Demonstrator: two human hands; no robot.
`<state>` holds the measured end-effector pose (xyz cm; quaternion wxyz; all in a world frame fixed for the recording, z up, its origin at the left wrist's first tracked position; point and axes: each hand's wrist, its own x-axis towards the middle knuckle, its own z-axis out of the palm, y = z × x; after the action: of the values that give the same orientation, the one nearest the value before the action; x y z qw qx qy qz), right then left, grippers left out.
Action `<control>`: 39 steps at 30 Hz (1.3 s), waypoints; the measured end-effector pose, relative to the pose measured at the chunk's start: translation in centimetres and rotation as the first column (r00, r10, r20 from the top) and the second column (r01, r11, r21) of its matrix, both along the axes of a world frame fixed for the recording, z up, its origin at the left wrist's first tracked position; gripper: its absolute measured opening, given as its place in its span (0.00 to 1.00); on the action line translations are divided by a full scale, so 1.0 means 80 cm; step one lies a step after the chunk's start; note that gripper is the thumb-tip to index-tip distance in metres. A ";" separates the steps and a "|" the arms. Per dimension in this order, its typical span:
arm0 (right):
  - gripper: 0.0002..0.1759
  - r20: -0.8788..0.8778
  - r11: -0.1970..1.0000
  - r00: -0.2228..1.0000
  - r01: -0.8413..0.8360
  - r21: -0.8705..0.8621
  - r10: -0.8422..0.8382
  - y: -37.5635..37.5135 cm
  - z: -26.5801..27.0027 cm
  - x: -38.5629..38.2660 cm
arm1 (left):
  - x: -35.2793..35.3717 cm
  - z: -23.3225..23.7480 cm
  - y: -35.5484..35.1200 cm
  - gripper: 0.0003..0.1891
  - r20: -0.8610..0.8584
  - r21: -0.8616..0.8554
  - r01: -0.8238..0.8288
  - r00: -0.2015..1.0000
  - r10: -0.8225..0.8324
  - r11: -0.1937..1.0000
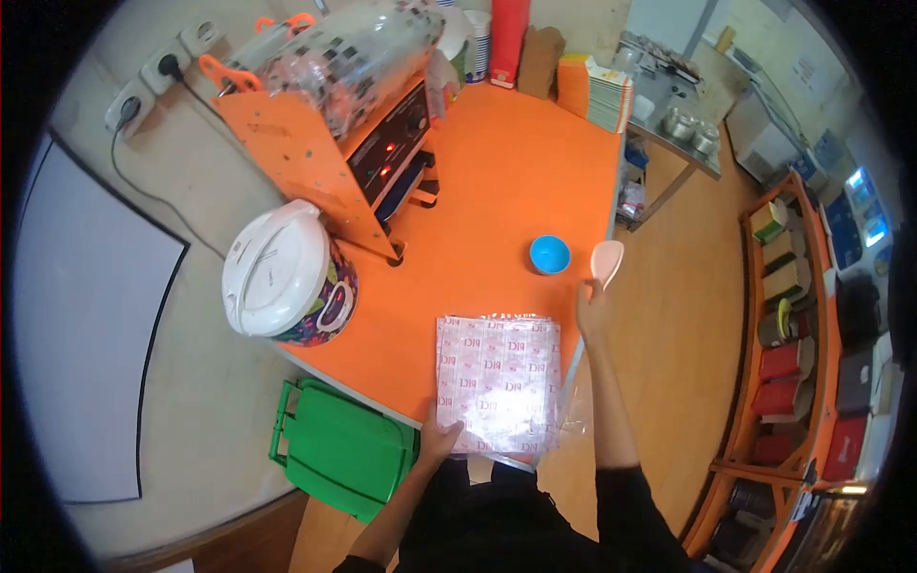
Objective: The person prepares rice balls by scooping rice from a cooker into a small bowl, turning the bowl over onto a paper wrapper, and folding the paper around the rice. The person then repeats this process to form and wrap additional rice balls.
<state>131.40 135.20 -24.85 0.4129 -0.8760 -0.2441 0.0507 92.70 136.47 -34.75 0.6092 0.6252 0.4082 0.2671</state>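
My right hand [592, 311] is closed around the handle of a pale pink rice paddle [607, 256], at the right edge of the orange table. To the left of the paddle a small blue bowl [549, 255] sits on the tabletop. A stack of food wrapping paper [499, 377] with red print lies at the near edge, with shiny clear plastic showing around it. My left hand [442, 438] grips its lower left corner, thumb on top and the other fingers mostly hidden.
On the orange table [516, 162] stand a rice cooker [277, 272] with a white lid and an orange sealing machine [296, 143]. Folded cartons [592, 91] are at the far end. Below left is a green bin [344, 449]; a shelf rack [783, 334] stands at right.
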 end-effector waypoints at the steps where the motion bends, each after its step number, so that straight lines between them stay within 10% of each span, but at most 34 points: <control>1: 0.21 0.013 0.997 0.999 0.040 -0.061 -0.039 0.032 -0.007 0.005 | 0.005 0.033 0.001 0.29 -0.081 0.049 0.029 0.996 -0.025 0.998; 4: 0.23 0.227 0.978 0.974 0.035 -0.207 0.013 0.079 -0.134 0.080 | 0.000 0.060 0.001 0.32 -0.296 0.155 0.055 0.955 -0.007 0.986; 7: 0.20 0.072 0.988 0.990 -0.111 -0.111 0.120 0.069 -0.088 0.057 | -0.009 0.089 0.030 0.35 -0.272 0.514 -0.029 0.942 0.195 0.857; 11: 0.10 0.078 0.947 0.945 -0.313 -0.070 0.318 -0.012 -0.054 -0.046 | -0.070 0.180 0.201 0.32 -0.055 0.863 -0.337 0.677 0.734 0.376; 14: 0.12 0.044 0.890 0.892 -0.443 -0.106 0.449 -0.053 -0.037 -0.123 | -0.095 0.290 0.333 0.24 0.100 0.984 -0.177 0.616 0.782 0.014; 18: 0.10 0.102 0.871 0.872 -0.457 -0.181 0.479 -0.067 -0.046 -0.152 | -0.126 0.283 0.426 0.17 -0.351 0.916 0.080 0.634 0.689 0.393; 23: 0.10 0.044 0.896 0.921 -0.364 -0.255 0.387 -0.078 -0.040 -0.168 | -0.149 0.260 0.408 0.16 -0.312 0.934 0.104 0.700 0.642 0.341; 33: 0.09 0.052 0.898 0.914 -0.382 -0.220 0.402 -0.083 -0.047 -0.167 | -0.121 0.336 0.235 0.34 -0.172 0.543 -0.121 0.953 0.251 0.831; 39: 0.10 0.065 0.889 0.897 -0.421 -0.183 0.438 -0.084 -0.049 -0.166 | -0.085 0.260 0.214 0.41 -0.040 0.583 -0.372 0.875 0.482 0.722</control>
<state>118.14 128.50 -28.81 0.3046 -0.8326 -0.4481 0.1149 85.93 153.58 -13.98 0.2792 0.6860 0.5011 0.4475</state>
